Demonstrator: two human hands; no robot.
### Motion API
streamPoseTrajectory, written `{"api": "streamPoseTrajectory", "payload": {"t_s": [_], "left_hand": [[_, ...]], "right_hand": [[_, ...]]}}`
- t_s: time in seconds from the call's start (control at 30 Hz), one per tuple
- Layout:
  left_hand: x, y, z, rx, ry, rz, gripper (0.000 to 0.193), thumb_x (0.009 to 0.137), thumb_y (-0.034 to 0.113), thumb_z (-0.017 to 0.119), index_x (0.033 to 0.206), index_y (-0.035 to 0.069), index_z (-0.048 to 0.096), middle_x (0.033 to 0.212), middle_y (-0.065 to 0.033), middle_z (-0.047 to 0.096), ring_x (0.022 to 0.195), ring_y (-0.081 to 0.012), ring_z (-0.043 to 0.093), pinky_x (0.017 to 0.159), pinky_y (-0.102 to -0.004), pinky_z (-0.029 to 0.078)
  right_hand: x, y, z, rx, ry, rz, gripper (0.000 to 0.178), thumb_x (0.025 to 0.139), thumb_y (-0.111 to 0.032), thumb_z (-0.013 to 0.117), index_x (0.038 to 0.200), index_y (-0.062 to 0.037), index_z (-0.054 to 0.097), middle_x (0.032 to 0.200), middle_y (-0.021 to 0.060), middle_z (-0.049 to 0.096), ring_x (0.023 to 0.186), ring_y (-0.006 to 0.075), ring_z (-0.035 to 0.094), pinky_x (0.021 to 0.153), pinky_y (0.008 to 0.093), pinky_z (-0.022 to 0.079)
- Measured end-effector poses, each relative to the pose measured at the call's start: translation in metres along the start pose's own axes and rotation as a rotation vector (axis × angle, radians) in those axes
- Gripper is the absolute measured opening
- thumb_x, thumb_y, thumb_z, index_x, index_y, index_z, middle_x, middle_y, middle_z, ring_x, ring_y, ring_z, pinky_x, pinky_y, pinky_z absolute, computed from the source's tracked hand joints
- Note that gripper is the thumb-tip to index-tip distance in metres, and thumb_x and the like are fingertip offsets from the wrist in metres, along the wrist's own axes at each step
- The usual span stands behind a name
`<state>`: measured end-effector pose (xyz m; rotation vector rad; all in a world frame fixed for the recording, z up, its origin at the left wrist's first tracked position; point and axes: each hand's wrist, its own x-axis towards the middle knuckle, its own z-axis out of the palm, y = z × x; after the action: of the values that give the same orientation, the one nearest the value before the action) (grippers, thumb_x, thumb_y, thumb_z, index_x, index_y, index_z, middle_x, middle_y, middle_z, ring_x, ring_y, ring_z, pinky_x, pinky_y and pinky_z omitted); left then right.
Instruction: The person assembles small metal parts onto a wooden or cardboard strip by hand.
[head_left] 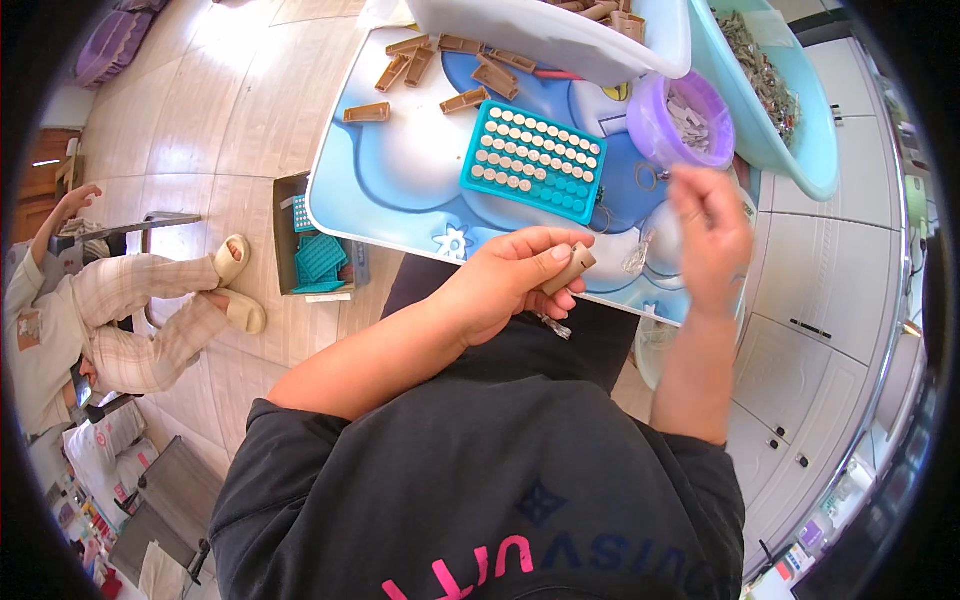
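Left hand [525, 272] nearest: grip pinching a tan plastic casing [572, 270] at the worktop's [400, 205] near edge, seemingly for steadiness. Right hand [712, 235] raised, blurred; cannot tell whether its grip holds anything. Beyond: teal tray [524, 203] seating silver discs [532, 148] in rows, likely for easy picking; purple bowl [652, 118] beside; loose brown casings [495, 76] farther off.

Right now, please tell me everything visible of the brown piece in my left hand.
The brown piece is elongated, plastic-looking, with a dark slit near its upper end. It slants up to the right by the table, held in the left hand, whose thumb and fingers partly hide it.
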<state>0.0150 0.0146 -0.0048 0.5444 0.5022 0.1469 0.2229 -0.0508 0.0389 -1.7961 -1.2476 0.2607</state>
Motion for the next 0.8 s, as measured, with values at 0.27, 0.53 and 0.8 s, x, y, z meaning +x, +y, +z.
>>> {"api": "streamPoseTrajectory", "payload": {"t_s": [0.27,0.53,0.8], "left_hand": [[0.001,0.002,0.004,-0.045,0.076,0.0,0.029,0.095,0.02,0.046,0.12,0.006,0.05,0.098,-0.0081,0.06,0.074,-0.0112,0.061,0.069,-0.025,0.052],[-0.003,0.005,-0.003,-0.068,0.108,0.014,0.026,0.095,0.02,0.048,0.116,0.007,0.052,0.096,-0.008,0.06,0.074,-0.0122,0.06,0.068,-0.0262,0.051],[-0.003,0.006,0.003,-0.101,0.098,-0.007,0.027,0.094,0.022,0.048,0.116,0.007,0.052,0.095,-0.0076,0.06,0.074,-0.0125,0.06,0.069,-0.0267,0.051]], "right_hand": [[0.108,0.043,-0.01,-0.631,-0.225,-0.103,0.018,0.079,-0.016,0.06,0.093,-0.0062,0.066,0.089,0.0119,0.063,0.08,0.0283,0.061,0.072,0.035,0.047],[0.106,0.041,-0.009,-0.502,-0.21,0.098,0.018,0.082,-0.018,0.059,0.094,-0.0072,0.066,0.085,0.0108,0.067,0.077,0.0249,0.063,0.07,0.033,0.047],[0.081,0.035,-0.021,-0.21,-0.049,0.142,0.021,0.085,-0.012,0.058,0.103,-0.0044,0.065,0.081,0.0046,0.064,0.07,0.0107,0.058,0.064,0.0243,0.047]]}}
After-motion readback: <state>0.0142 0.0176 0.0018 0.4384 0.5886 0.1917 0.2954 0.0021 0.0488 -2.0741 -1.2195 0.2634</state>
